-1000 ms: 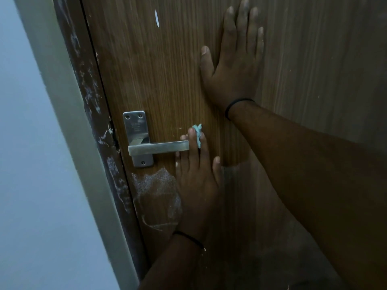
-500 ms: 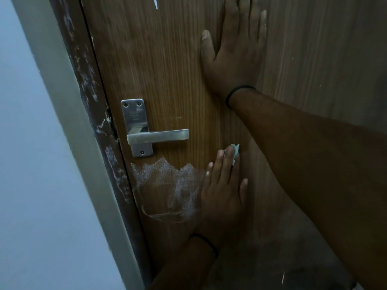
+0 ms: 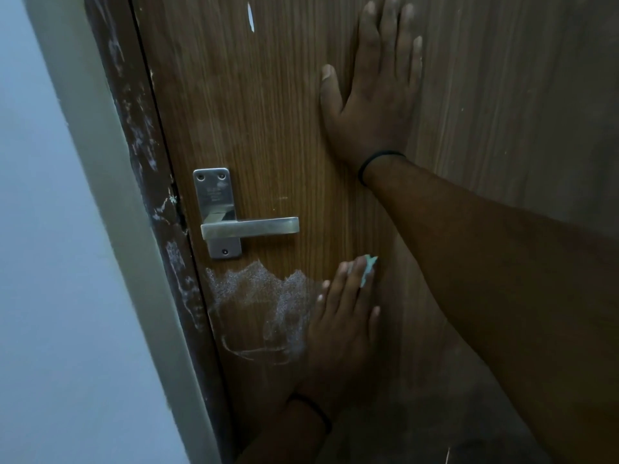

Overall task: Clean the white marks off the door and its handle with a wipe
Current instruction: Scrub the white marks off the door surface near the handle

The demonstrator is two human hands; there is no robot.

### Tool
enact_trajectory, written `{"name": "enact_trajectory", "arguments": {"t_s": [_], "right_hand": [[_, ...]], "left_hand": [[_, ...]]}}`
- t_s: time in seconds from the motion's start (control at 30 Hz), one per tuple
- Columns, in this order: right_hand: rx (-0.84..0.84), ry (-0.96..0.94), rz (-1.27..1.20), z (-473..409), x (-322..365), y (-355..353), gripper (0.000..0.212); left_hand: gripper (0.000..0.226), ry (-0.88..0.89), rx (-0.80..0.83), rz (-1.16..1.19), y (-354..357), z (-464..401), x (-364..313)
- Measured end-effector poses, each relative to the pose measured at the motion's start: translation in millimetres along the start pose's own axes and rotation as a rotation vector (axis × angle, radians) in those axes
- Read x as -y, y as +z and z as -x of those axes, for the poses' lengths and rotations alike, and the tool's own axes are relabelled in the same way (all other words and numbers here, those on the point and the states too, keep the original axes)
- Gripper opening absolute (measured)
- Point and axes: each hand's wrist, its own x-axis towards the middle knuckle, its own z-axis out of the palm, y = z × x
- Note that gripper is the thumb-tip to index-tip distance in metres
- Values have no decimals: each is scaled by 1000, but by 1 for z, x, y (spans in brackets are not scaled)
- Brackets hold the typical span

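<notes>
A brown wooden door carries a steel lever handle on its left side. Below the handle spreads a wide white smear. My left hand lies flat on the door just right of that smear, fingers straight, pressing a small pale blue wipe that peeks out at the fingertips. Higher up, my right hand presses flat on the door with spread fingers. Near the top edge of the view the door shows a small white streak.
The dark door frame left of the door is speckled with white marks along its length. A pale wall fills the far left. My right forearm crosses above my left hand.
My left hand slid with the wipe from the handle's tip down and to the right, uncovering more of the white smear. My right hand stayed pressed on the door.
</notes>
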Motion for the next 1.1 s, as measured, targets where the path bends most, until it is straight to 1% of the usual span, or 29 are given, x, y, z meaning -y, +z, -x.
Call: {"name": "enact_trajectory", "arguments": {"t_s": [0.03,0.1,0.2,0.3,0.4,0.5,0.63,0.73,0.9,1.0,1.1], "right_hand": [[-69,-43,23,-1,-2,1,73],[-128,-58,57,-2,-3,4,71],[-113,-61,54,-3,-2,4,71],[-121,-71,69,-2,-3,2,70],[-138,-81,57,-2,-2,2,70],[-144,-80,49,-2,-3,5,70],[-119,-88,49,-3,-3,5,71],[-111,-83,64,-2,-2,4,72],[-118,-95,21,-3,-3,4,72],[-110,-90,16,-3,-3,4,72],[-101,-92,25,-2,-3,4,71]], "left_hand": [[59,-13,-5,-49,1,6,9],[60,-20,-10,-111,0,17,25],[61,-32,-5,-94,-15,-5,21],[59,-94,-54,-45,-23,-34,8],[59,-71,-40,-60,-22,-27,11],[60,-37,15,-95,-17,-8,24],[58,-23,45,-126,-22,-6,30],[59,-34,22,-116,-30,-13,29],[61,-91,-38,-105,-44,-38,23],[60,-45,-12,-82,-31,-21,20],[61,27,48,-153,-12,13,29]]}}
